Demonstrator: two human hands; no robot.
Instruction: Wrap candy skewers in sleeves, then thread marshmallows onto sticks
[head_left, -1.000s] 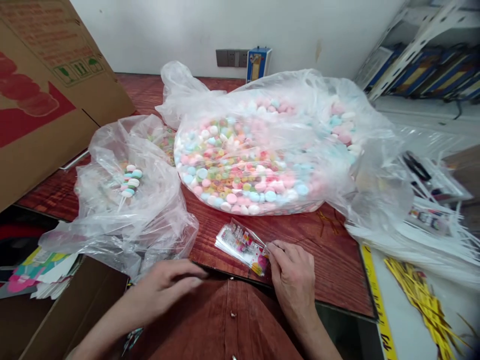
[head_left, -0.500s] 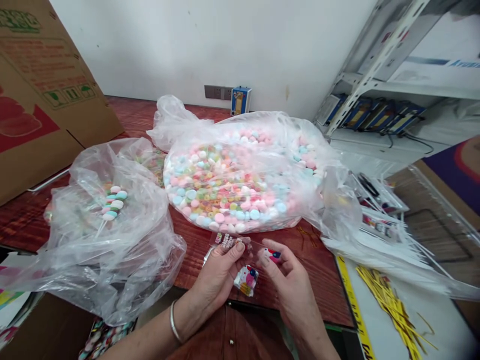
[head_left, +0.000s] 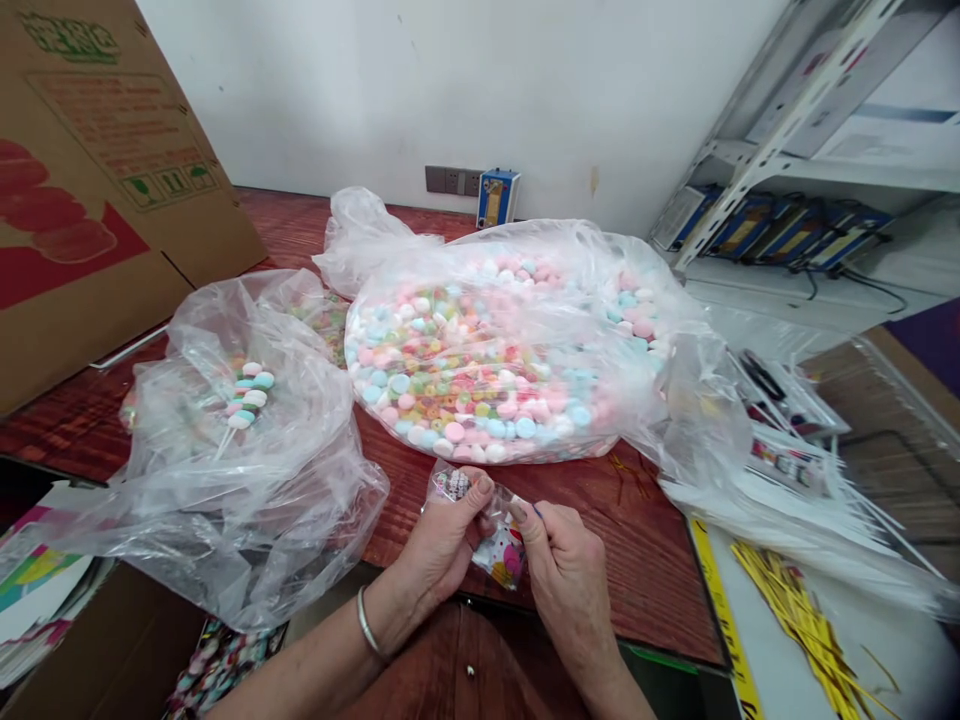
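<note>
**Q:** Where is the clear packet [head_left: 448, 483]?
**A:** At the lower centre of the frame, above the near edge of the desk [head_left: 645, 570]. The left hand [head_left: 441, 535] grips it, fingers closed, thumb on top.
**Q:** State of the right hand [head_left: 568, 565]?
**A:** Thumb and forefinger pinch together at the packet's right edge. The remaining fingers are curled; what lies inside them cannot be told.
**Q:** What is directly below?
**A:** Printed packaging [head_left: 504, 558] shows between the hands. Whether it touches the held packet cannot be told.
**Q:** And further out?
**A:** Centre: a large transparent bag [head_left: 480, 400] of pastel and multicoloured sweets. Centre left: a crumpled plastic bag [head_left: 307, 440] with a stick of stacked sweets [head_left: 249, 395]. Upper left: a cardboard carton [head_left: 150, 130]. Lower right: a bundle of yellow ties [head_left: 806, 615]. Top centre: a blue device [head_left: 497, 197], near the wall sockets [head_left: 452, 180].
</note>
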